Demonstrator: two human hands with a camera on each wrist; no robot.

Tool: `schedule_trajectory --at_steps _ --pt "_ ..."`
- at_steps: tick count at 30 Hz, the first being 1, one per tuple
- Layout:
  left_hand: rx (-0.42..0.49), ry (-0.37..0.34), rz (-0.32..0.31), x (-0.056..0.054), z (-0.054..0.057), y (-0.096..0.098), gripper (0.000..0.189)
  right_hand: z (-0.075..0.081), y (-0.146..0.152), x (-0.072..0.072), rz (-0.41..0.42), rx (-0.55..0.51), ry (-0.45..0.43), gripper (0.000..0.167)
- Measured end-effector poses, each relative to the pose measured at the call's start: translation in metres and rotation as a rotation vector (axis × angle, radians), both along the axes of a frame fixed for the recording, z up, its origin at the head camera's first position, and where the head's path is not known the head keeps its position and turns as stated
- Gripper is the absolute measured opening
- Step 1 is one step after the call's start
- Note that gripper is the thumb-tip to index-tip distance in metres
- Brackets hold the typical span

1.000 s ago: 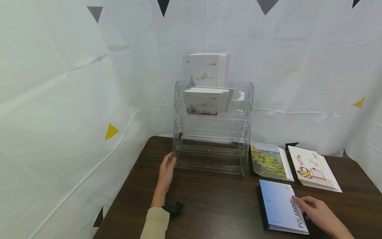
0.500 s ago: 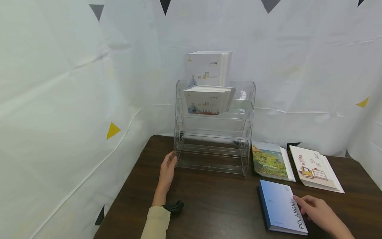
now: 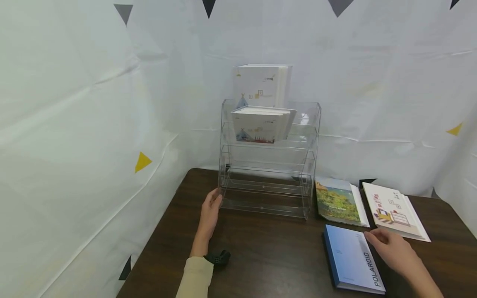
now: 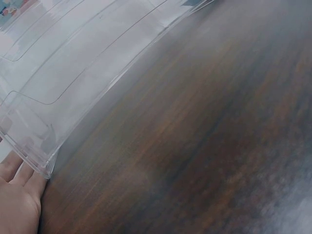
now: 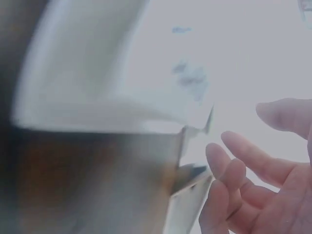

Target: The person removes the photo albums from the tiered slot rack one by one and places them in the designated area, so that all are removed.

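From my end: dark brown wood-grain table (image 3: 272, 256), triangle-printed white sheeting (image 3: 391, 74) around it. Left hand (image 3: 209, 212) reaches forward, fingers extended at the clear plastic tiered rack's (image 3: 266, 157) lower left side. Right hand (image 3: 394, 249) is at the flat blue POLAROID-lettered book's (image 3: 350, 260) upper right edge, thumb and fingers apart; can't tell contact. Book's on the table, right of rack.

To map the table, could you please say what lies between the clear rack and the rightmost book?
The landscape-cover book lies there, in the head view.
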State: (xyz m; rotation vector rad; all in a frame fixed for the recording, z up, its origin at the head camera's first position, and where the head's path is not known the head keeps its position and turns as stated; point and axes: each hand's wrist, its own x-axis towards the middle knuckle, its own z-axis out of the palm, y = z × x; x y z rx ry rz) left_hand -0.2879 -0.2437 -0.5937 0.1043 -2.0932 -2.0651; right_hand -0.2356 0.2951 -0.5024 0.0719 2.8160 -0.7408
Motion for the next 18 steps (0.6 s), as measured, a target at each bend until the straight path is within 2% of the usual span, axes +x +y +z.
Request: schedule_trajectory --at_steps 4,9,14,18 --pt "-0.007 -0.004 -0.006 0.002 0.001 0.0 0.053 0.012 -0.012 -0.009 0.022 -0.02 0.065 0.061" --pt "-0.01 0.001 -0.009 0.003 0.002 0.001 0.054 0.026 -0.031 -0.018 0.027 -0.058 0.189 0.048" --pt "-0.006 0.002 -0.006 0.003 0.004 0.001 0.053 0.041 -0.051 -0.027 0.047 -0.119 0.346 0.045" --pt "0.002 -0.004 -0.005 0.003 0.005 0.001 0.052 0.058 -0.069 -0.039 0.103 -0.186 0.477 0.039"
